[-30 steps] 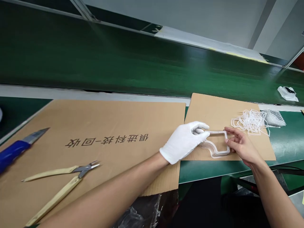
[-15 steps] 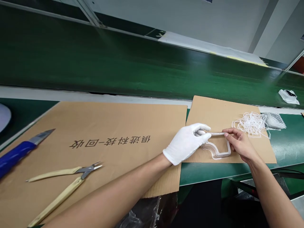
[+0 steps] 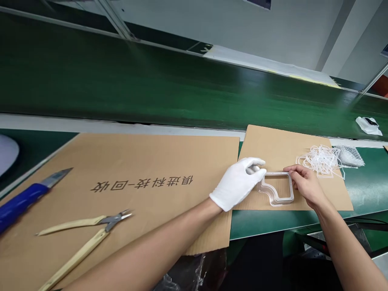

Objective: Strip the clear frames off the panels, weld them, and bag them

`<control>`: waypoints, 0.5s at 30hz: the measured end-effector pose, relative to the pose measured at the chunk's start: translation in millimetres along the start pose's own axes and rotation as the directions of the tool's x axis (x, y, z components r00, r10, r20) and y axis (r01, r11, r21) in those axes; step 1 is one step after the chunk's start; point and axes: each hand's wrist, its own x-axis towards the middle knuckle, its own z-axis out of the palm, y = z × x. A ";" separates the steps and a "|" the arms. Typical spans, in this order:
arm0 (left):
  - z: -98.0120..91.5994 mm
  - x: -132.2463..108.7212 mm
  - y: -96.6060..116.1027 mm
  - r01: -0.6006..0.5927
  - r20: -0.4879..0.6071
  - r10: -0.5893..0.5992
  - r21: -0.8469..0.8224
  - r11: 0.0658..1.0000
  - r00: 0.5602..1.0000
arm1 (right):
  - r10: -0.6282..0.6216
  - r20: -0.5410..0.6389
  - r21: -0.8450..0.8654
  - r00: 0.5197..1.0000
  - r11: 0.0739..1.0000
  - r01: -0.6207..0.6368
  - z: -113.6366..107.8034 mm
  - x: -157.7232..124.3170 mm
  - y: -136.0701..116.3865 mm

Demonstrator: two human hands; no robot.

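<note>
Green conveyor belt (image 3: pixel 151 85) behind, cardboard sheet (image 3: pixel 273 145) on the bench, clear plastic frame (image 3: pixel 277 201) lying flat on it near a tangle of clear plastic offcuts (image 3: pixel 321 161), gloved left hand (image 3: pixel 238 184) closed on the frame's left corner, bare right hand (image 3: pixel 304 186) pinching its top-right corner.

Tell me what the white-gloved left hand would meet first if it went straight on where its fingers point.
The clear curved plastic frame, which the white-gloved left hand seems already to touch, though depth is unclear.
</note>
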 end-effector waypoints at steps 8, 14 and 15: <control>4.7 1.3 -2.8 0.054 0.104 -0.045 -0.085 0.995 0.994 | -0.120 0.043 -0.181 0.992 0.975 0.126 11.7 2.1 -6.8; 3.7 2.0 -5.6 0.036 0.132 -0.015 -0.163 0.986 0.991 | -0.082 0.021 -0.264 0.996 0.961 0.085 15.6 5.9 -7.7; 3.8 1.8 -5.5 0.041 0.128 -0.022 -0.143 0.989 0.991 | -0.083 0.016 -0.270 0.996 0.959 0.084 16.5 5.8 -8.1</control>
